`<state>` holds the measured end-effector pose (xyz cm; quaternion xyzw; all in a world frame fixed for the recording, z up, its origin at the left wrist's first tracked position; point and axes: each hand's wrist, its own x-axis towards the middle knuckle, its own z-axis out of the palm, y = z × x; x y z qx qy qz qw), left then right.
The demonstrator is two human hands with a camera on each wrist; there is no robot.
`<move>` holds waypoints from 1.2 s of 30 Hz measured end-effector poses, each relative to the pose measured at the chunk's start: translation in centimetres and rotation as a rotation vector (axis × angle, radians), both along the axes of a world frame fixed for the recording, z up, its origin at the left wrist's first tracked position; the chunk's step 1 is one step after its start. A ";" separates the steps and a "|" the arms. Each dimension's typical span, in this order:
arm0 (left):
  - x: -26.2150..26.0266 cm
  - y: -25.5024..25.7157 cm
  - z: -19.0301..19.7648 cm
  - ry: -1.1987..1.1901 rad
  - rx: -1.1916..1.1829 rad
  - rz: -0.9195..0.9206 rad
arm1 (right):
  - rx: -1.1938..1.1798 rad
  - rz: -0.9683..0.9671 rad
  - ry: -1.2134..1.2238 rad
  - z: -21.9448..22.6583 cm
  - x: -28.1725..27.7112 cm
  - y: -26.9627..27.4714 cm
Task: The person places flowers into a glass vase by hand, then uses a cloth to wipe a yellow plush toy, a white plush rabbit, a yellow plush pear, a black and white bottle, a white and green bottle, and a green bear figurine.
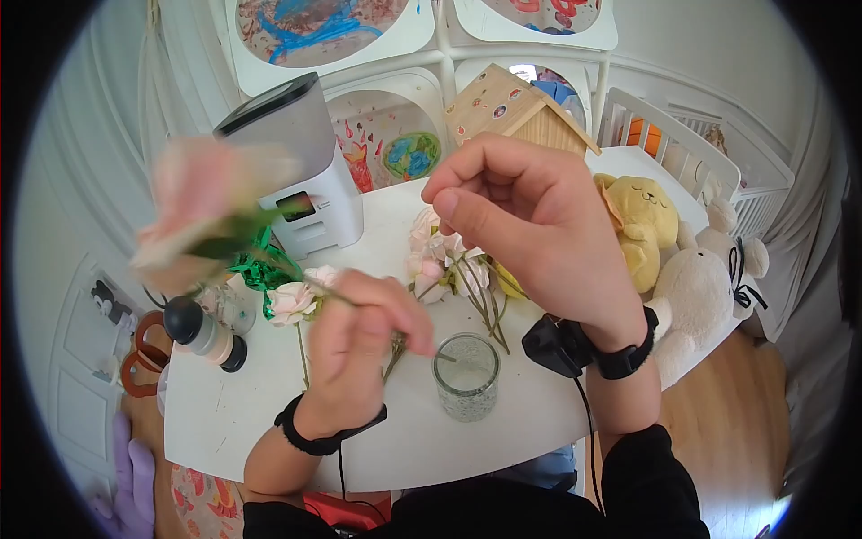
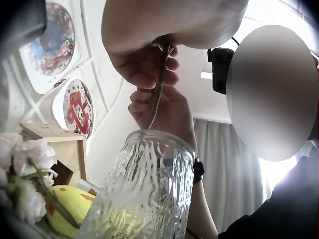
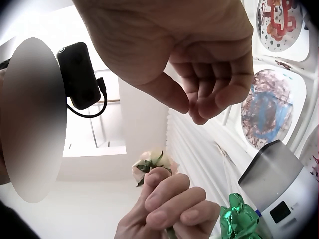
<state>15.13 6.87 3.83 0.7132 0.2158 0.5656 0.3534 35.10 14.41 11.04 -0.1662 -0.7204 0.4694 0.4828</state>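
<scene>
My left hand (image 1: 364, 350) pinches the green stem of a pale pink rose (image 1: 193, 202), whose bloom tilts out to the left, blurred. The lower end of the stem (image 2: 158, 94) points down at the rim of a clear textured glass (image 1: 467, 377) standing near the front of the table. Raised to the right above the table is my right hand (image 1: 539, 225). Its fingers (image 3: 219, 94) curl loosely with nothing between them. Beyond the glass, several pale pink roses (image 1: 440, 260) lie with their stems toward me. Another rose (image 1: 292, 303) lies farther left.
On the white table (image 1: 215, 413) stand a grey-and-white appliance (image 1: 310, 171), a shiny green figure (image 3: 239, 219), a black-capped bottle (image 1: 202, 332) and a wooden house box (image 1: 512, 108). Plush toys, one yellow (image 1: 642, 225) and one cream (image 1: 705, 292), sit at the right.
</scene>
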 end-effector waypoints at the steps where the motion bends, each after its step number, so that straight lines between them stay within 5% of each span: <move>1: 0.5 0.2 0.0 0.000 0.001 0.000 | 0.005 0.000 -0.034 -0.3 -0.1 0.5; 3: 1.7 0.8 0.0 0.372 0.100 0.109 | 0.049 -0.027 -0.028 -1.5 -1.0 2.0; 4: 1.8 0.7 -0.6 0.250 -0.094 0.019 | 0.092 -0.054 -0.021 -2.2 -1.5 2.9; 8: 2.3 0.9 -1.9 0.192 -0.275 -0.118 | 0.137 -0.183 -0.143 -5.6 -2.4 7.4; 10: 2.7 1.1 -2.3 0.134 -0.361 -0.170 | 0.433 -0.468 -0.229 -8.8 -2.8 10.5; 14: 2.3 1.7 -3.1 0.141 -0.398 -0.189 | 0.575 -0.440 -0.331 -13.5 -2.8 13.9; 16: 1.9 1.7 -2.9 0.133 -0.440 -0.238 | 0.304 -0.120 -0.659 -13.8 -3.2 15.5; 20: 0.0 2.4 -2.1 0.280 -0.284 -0.281 | 0.320 -0.230 -0.687 -11.2 -2.1 12.9; 25: -2.3 2.9 -1.9 0.121 -0.520 -0.448 | 0.109 -0.327 -0.586 -7.2 -1.0 10.5; 27: -2.7 2.8 -1.6 0.080 -0.518 -0.421 | 0.209 -0.385 -0.568 -6.7 -0.6 10.6; 30: -2.9 2.7 -1.8 -0.113 -0.553 -0.540 | 0.190 -0.512 -0.237 -4.9 -0.4 9.5; 33: -1.6 2.4 -2.6 -0.214 -0.524 -0.463 | 0.354 -0.715 0.057 -3.6 -0.2 8.7; 36: -0.3 2.0 -3.1 -0.195 -0.462 -0.087 | 0.330 -0.696 0.365 -1.6 0.7 6.4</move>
